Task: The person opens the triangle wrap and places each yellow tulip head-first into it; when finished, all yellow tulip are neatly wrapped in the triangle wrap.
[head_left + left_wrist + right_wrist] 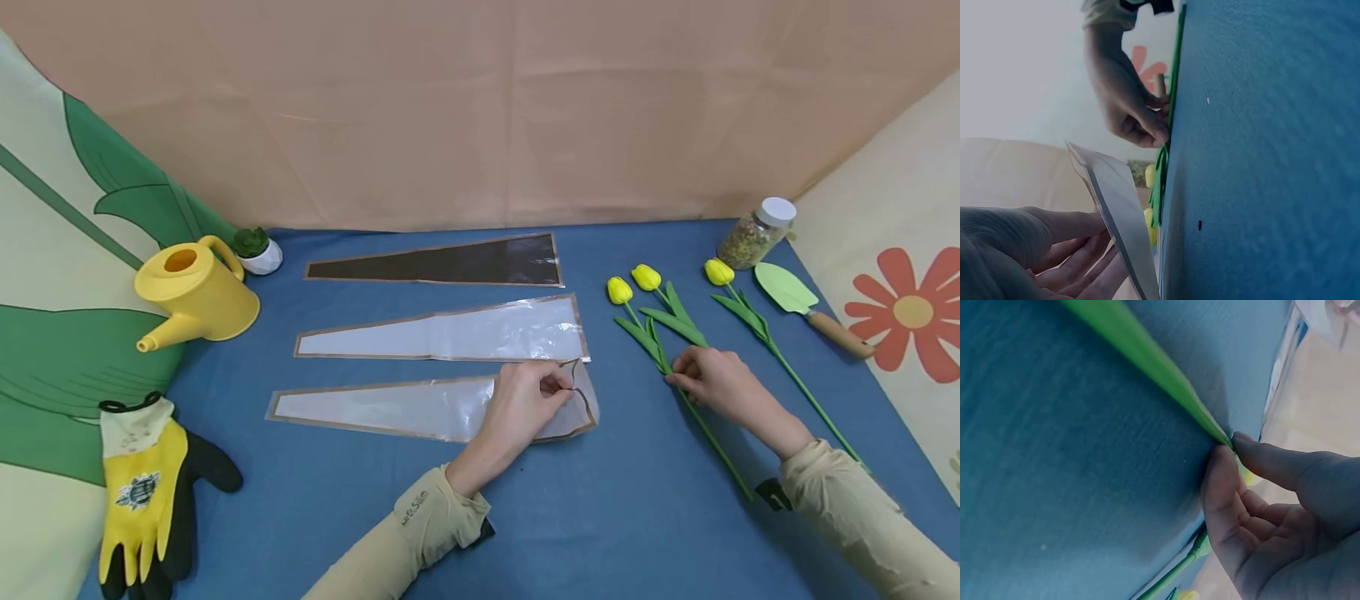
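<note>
My left hand (521, 404) pinches the wide end of the nearest flower sleeve (375, 410), a long tapered clear-and-white wrap with a brown border. That end is lifted off the table and bowed in the left wrist view, where the sleeve (1121, 200) stands above the blue cloth. My right hand (720, 387) pinches the green stem of a yellow tulip (619, 290) just below its leaves, thumb against forefinger. In the right wrist view the stem (1166, 381) runs into the fingertips. A second tulip (646, 277) lies close beside it, its lower stem hidden by this hand.
Behind lie a white sleeve (450, 329) and a black sleeve (442, 262). A third tulip (718, 272), a trowel (786, 289) and a lidded jar (753, 237) are at right. At left are a yellow watering can (198, 292), a potted succulent (260, 254) and gloves (142, 500).
</note>
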### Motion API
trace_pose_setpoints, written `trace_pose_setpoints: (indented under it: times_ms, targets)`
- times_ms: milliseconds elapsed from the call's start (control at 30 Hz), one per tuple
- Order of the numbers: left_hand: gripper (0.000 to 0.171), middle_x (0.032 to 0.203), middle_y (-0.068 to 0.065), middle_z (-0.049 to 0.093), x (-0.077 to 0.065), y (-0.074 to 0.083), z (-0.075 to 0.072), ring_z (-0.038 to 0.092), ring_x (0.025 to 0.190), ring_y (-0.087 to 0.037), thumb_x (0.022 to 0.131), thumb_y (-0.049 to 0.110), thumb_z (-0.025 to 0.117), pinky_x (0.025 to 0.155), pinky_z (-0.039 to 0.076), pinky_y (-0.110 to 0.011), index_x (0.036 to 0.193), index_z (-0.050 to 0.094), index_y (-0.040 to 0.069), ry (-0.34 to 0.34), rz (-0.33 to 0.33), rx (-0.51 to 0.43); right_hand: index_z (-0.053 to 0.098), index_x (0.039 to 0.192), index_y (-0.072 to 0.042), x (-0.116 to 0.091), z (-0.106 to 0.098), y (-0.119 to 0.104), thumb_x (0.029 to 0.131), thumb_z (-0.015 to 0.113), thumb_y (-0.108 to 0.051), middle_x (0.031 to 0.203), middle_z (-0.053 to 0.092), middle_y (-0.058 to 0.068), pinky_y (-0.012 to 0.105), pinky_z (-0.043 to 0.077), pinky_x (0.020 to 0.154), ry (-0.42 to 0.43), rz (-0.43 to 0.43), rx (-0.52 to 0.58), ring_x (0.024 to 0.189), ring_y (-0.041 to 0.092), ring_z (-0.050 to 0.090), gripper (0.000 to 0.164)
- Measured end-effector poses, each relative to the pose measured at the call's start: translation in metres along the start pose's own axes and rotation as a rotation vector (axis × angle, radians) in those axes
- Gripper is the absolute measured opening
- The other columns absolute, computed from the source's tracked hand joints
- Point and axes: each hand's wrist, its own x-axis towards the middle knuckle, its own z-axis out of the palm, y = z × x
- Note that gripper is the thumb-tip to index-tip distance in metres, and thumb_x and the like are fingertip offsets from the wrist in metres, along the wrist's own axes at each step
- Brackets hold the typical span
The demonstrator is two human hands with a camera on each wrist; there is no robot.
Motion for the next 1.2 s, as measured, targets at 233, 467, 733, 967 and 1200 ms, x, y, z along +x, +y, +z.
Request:
trace_pose_setpoints:
  times_ms: [233, 467, 733, 967, 1200]
  targets:
    - [0.010, 0.085, 0.000, 0.078, 0.000, 0.001, 0.001, 0.071, 0.073, -0.007, 0.089, 0.002, 0.087, 0.066, 0.053, -0.017, 0.089, 0.082, 0.011, 0.001, -0.008, 0.009, 0.071, 0.098, 0.004, -0.002, 0.000, -0.003, 0.102, 0.075, -0.011, 0.074, 0.067, 0.000, 0.033, 0.050, 0.053, -0.007, 0.033, -0.002, 0.060, 0.014, 0.060, 0.016]
    - [0.010, 0.085, 0.000, 0.078, -0.001, 0.001, 0.001, 0.072, 0.072, -0.005, 0.088, 0.002, 0.087, 0.065, 0.053, -0.017, 0.089, 0.082, 0.011, 0.000, -0.033, 0.004, 0.067, 0.098, 0.003, -0.006, -0.002, -0.004, 0.102, 0.074, -0.009, 0.076, 0.069, 0.002, 0.032, 0.053, 0.052, 0.000, 0.031, 0.074, 0.059, 0.016, 0.061, 0.015]
    - [0.011, 0.085, 0.000, 0.078, 0.000, 0.000, 0.001, 0.072, 0.072, -0.005, 0.089, 0.002, 0.087, 0.066, 0.053, -0.019, 0.089, 0.082, 0.011, 0.003, -0.041, -0.001, 0.066, 0.108, 0.012, -0.008, -0.004, -0.004, 0.101, 0.073, -0.002, 0.091, 0.076, 0.016, 0.034, 0.061, 0.058, -0.045, 0.040, 0.168, 0.066, 0.020, 0.070, 0.017]
    - [0.010, 0.085, 0.000, 0.078, 0.001, -0.002, 0.001, 0.072, 0.072, -0.008, 0.089, 0.002, 0.087, 0.067, 0.054, -0.019, 0.089, 0.082, 0.011, 0.005, -0.025, 0.025, 0.065, 0.123, 0.019, -0.009, -0.010, 0.002, 0.105, 0.067, -0.002, 0.101, 0.077, 0.017, 0.033, 0.064, 0.068, -0.138, 0.064, 0.329, 0.078, 0.019, 0.075, 0.027]
    - [0.011, 0.085, 0.000, 0.079, 0.002, -0.003, 0.002, 0.072, 0.072, -0.008, 0.088, 0.002, 0.088, 0.067, 0.053, -0.019, 0.089, 0.082, 0.011, 0.003, -0.023, 0.026, 0.064, 0.127, 0.017, -0.010, -0.013, 0.006, 0.108, 0.064, -0.006, 0.104, 0.073, 0.015, 0.033, 0.064, 0.076, -0.155, 0.074, 0.537, 0.083, 0.013, 0.073, 0.030]
